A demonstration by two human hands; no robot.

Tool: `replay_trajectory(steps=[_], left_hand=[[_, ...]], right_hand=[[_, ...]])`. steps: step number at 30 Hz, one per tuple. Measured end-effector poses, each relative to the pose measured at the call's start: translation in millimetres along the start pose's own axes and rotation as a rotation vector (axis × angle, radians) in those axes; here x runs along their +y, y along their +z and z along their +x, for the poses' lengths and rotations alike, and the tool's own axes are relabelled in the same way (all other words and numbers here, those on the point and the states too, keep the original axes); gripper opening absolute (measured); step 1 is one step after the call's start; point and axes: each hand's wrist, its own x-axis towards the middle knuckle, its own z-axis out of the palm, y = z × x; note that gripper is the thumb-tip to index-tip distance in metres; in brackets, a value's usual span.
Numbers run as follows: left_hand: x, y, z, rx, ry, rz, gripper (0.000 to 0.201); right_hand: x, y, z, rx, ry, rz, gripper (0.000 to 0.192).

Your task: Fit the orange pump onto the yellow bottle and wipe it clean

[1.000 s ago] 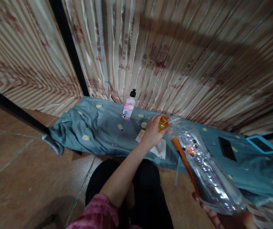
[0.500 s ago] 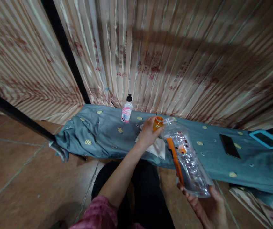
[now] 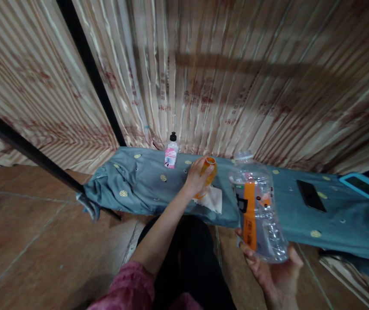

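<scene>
My left hand [image 3: 197,177] is closed around a small orange bottle [image 3: 209,171] whose uncapped mouth faces up. Under it, a white cloth [image 3: 212,199] lies on the covered bench. My right hand [image 3: 270,269] grips a large clear plastic bottle [image 3: 263,215] by its base. That bottle has an orange and black label and leans slightly left, its open neck pointing away from me. The two bottles are apart. Toward the back stands a small clear bottle with a pink label and black cap [image 3: 171,150].
A grey-green cloth with pineapple prints covers the bench [image 3: 145,185]. On its right lie a black phone [image 3: 311,196] and a blue-framed object [image 3: 364,185]. Black poles [image 3: 90,69] and a striped curtain [image 3: 203,64] stand behind and to the left.
The large bottle has tipped back from a slant over the orange bottle to nearly upright, its neck moving right and away. The orange bottle has come slightly down and left, still in my left hand.
</scene>
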Motion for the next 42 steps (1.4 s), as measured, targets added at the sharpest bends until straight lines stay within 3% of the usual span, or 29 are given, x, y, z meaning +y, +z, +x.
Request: replay_trajectory(steps=[4,7,12,16,18,21,28,32,36,42], left_hand=[[1.1,-1.2,0.4,-0.01,-0.038,-0.053,0.055],[4.4,-6.3,-8.2,0.068,-0.048,-0.089,0.067],[15.3,-20.0,-59.8,0.171,-0.132,-0.316,0.076],[29.9,-32.2,-109.4,0.089,-0.188,-0.67,0.083],[37.1,-39.8,-125.5,0.068,-0.202,-0.732,0.08],[41.8,-50.8,-137.7,0.136,-0.272,-0.719,0.066],[27.9,-67.2,-138.2,0.359,-0.558,-0.718,0.052],[19.3,-79.2,-128.0,0.493,-0.561,-0.71,0.051],[6.2,-89.8,-111.3,0.594,-0.516,-0.606,0.054],[-23.3,-100.3,-77.7,0.638,-0.444,-0.406,0.06]], right_hand=[[-0.7,19.1,-3.6,0.0,0.038,0.036,0.071],[6.2,37.6,-5.7,0.007,0.031,0.066,0.065],[28.7,52.3,0.4,-0.061,0.073,0.069,0.048],[52.7,62.7,13.6,-0.196,0.128,0.024,0.05],[65.2,70.5,21.0,-0.262,0.146,0.001,0.052],[83.6,80.2,32.2,-0.363,0.178,-0.035,0.048],[127.4,87.4,61.5,-0.565,0.235,-0.079,0.044],[141.0,94.1,76.2,-0.559,0.277,-0.08,0.039],[138.6,95.4,82.1,-0.508,0.271,-0.098,0.041],[116.1,70.0,64.8,-0.348,0.211,-0.223,0.048]])
